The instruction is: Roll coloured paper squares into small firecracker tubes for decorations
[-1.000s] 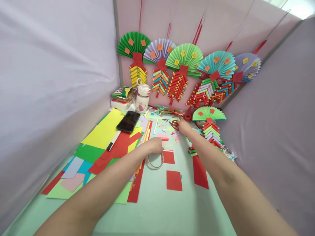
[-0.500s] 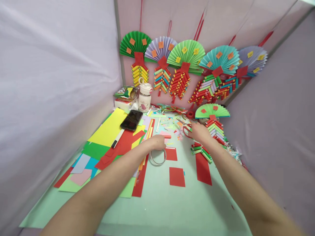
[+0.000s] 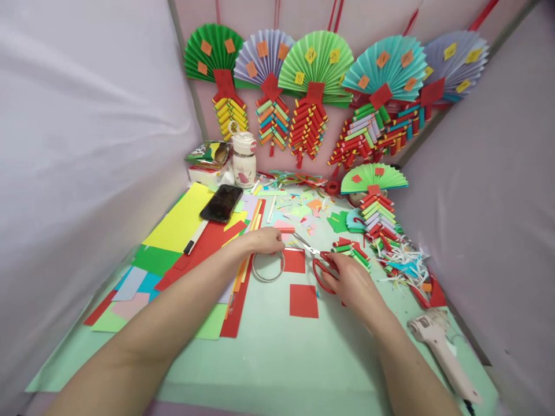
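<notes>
My left hand is closed, and a small red paper roll sticks out from its fingertips. Just beneath this hand is a thin silvery ring; whether the hand touches it I cannot tell. My right hand grips red-handled scissors, their blades pointing at the red roll's end. A red paper square lies below the blades, and a second red square is nearer me. Beside the right hand, green and red paper rolls are partly hidden.
Coloured paper sheets, a phone and a marker lie on the left. A bottle stands behind. Paper scraps litter the back. A glue gun rests at right; paper fans hang on the wall.
My right hand has brought the scissors nearer to me, with the blades now at the red roll. My left hand keeps its hold on the roll. The view has shifted, showing the glue gun.
</notes>
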A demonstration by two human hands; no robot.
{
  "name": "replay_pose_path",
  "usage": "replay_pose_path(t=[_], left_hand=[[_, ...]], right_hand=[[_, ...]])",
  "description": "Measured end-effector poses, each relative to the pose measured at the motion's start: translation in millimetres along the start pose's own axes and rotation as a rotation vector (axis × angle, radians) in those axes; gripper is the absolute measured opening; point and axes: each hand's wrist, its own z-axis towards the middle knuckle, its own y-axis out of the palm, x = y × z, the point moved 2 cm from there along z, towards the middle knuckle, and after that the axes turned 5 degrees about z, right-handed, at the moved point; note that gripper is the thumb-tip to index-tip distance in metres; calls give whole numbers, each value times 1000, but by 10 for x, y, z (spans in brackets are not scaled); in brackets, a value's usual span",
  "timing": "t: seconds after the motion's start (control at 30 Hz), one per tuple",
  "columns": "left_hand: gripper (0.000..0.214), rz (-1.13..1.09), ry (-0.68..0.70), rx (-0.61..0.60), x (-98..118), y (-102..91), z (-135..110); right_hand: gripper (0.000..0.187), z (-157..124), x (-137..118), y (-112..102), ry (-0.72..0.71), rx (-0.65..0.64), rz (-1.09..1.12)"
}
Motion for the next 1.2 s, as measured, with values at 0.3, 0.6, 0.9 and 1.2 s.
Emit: replay_pose_path(t=[0.3, 0.6, 0.9, 1.2], left_hand=[[21, -8, -3, -21, 34, -8, 5], [21, 21, -20, -6, 29, 28, 55], [19, 16, -38, 7, 37, 45, 66], [17, -2, -42, 35, 54, 51, 73]], right_hand=[[37, -88, 5, 30, -47, -68, -127], [33, -123, -26, 108, -99, -47, -145], [29, -88, -83, 93, -81, -45, -158], [28, -88, -120, 154, -92, -24, -139]])
